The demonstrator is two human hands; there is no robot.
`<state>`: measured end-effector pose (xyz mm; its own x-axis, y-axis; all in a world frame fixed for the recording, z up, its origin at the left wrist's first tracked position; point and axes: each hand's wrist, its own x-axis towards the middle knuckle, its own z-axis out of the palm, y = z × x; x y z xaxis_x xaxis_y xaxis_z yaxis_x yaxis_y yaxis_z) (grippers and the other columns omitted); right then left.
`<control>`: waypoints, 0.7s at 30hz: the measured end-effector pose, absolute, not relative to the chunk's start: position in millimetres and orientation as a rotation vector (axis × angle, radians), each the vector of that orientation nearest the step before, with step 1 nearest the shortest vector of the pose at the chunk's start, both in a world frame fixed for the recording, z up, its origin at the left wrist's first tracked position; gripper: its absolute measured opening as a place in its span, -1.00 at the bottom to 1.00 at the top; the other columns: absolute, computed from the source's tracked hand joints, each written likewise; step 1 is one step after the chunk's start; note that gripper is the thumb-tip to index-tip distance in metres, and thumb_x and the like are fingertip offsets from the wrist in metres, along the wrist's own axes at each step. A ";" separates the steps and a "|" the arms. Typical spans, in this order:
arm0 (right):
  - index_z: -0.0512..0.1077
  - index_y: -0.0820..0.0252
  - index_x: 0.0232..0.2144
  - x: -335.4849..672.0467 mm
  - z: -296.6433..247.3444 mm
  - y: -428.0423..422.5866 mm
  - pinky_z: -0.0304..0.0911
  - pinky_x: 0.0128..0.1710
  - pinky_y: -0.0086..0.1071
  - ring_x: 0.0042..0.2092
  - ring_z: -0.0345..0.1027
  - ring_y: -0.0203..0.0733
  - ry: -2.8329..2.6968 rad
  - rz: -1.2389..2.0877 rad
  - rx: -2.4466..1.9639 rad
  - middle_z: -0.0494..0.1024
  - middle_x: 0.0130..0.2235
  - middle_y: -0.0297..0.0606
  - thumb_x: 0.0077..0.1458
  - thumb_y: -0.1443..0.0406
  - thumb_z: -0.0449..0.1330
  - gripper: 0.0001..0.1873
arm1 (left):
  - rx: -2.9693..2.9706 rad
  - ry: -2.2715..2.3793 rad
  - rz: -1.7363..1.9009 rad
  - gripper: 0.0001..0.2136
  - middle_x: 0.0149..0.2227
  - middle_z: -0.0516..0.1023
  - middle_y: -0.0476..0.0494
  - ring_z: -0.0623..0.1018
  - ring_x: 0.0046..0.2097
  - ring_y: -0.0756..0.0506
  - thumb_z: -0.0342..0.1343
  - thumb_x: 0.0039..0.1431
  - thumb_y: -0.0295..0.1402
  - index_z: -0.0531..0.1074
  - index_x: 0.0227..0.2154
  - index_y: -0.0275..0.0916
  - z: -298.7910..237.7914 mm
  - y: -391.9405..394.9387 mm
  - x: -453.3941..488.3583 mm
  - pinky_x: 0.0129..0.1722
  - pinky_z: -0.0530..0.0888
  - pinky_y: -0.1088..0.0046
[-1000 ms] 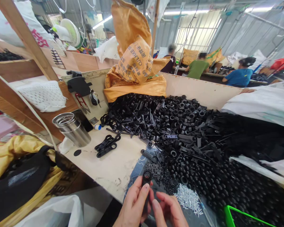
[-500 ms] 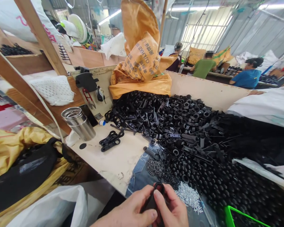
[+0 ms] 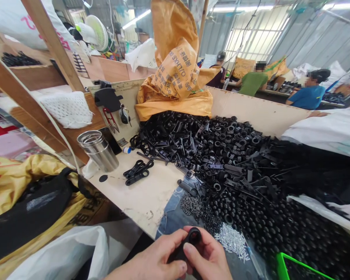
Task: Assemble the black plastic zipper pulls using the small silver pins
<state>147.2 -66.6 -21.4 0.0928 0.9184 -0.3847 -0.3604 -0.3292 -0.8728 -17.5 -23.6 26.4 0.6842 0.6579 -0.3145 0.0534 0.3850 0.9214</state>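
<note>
Both hands meet at the bottom middle around one black plastic part with a ringed end [image 3: 194,234]. My left hand [image 3: 160,254] is closed on its body from the left, the thumb lying along it. From the right, my right hand [image 3: 207,252] grips the same part, its thumb pressed just below the ring. The part's lower end is mostly hidden by the fingers. Just beyond the hands lie small silver pins [image 3: 232,240] and a heap of tiny dark metal pieces [image 3: 191,205]. Several finished-looking black ringed handles [image 3: 137,171] rest on the board at left.
A large pile of black plastic parts [image 3: 221,144] covers the table's back, with round black knobs [image 3: 268,221] at right. A steel cup [image 3: 100,151] stands at left. A green-rimmed box [image 3: 282,266] sits at lower right. Co-workers [image 3: 253,81] sit beyond the partition.
The black part has tilted in my fingers, its ring now turned more to the right. Both hands stay on it, shifted slightly left. The view has moved a little.
</note>
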 end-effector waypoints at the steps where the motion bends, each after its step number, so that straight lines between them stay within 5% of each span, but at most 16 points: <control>1: 0.62 0.21 -0.19 147.9 -21.5 -66.2 0.26 -0.50 -0.47 -0.52 0.35 -0.32 -0.644 1.484 -1.280 0.61 -0.41 -0.27 -0.17 -0.04 0.52 -0.42 | 1.113 0.743 0.428 -0.56 -0.10 0.64 -0.13 0.60 -0.05 -0.21 0.19 0.25 -0.34 0.46 0.20 -0.04 25.4 -23.8 -18.0 -0.03 0.54 0.29; 4: 0.63 0.20 -0.19 148.2 -19.7 -63.3 0.43 -0.22 -0.36 -0.26 0.55 -0.12 -0.689 1.428 -1.294 0.67 -0.26 -0.17 -0.16 -0.04 0.52 -0.43 | 1.119 0.748 0.519 -0.61 -0.04 0.60 -0.18 0.57 0.03 -0.23 0.18 0.24 -0.32 0.51 0.13 -0.11 17.0 -24.1 -15.2 0.05 0.50 0.25; 7: 0.64 0.15 -0.17 147.4 -16.8 -59.8 0.43 -0.01 -0.29 -0.02 0.53 -0.01 -0.739 1.284 -1.322 0.64 -0.05 -0.10 -0.12 -0.04 0.50 -0.47 | 1.308 0.893 0.701 -0.78 0.01 0.55 -0.19 0.52 0.10 -0.23 0.21 0.21 -0.35 0.62 -0.09 -0.15 7.9 -23.3 -12.4 0.13 0.41 0.30; 12: 0.63 0.15 -0.32 148.3 -21.7 -59.5 0.45 -0.23 -0.40 -0.26 0.51 -0.13 -0.832 1.201 -1.369 0.62 -0.30 -0.22 -0.07 -0.03 0.47 -0.59 | 1.472 1.069 0.598 -0.87 -0.20 0.62 -0.08 0.54 -0.13 -0.15 0.22 0.23 -0.29 0.62 -0.21 -0.15 7.5 -21.9 -17.7 -0.11 0.41 0.43; 21: 0.63 0.16 -0.08 139.3 -31.4 -64.3 0.46 -0.25 -0.40 -0.32 0.50 -0.17 -0.652 1.154 -1.420 0.64 -0.34 -0.27 -0.18 -0.05 0.52 -0.35 | 1.390 1.055 0.548 -0.79 -0.35 0.53 -0.02 0.45 -0.24 -0.09 0.14 0.27 -0.20 0.53 -0.29 -0.24 9.8 -25.6 -17.9 -0.22 0.35 0.46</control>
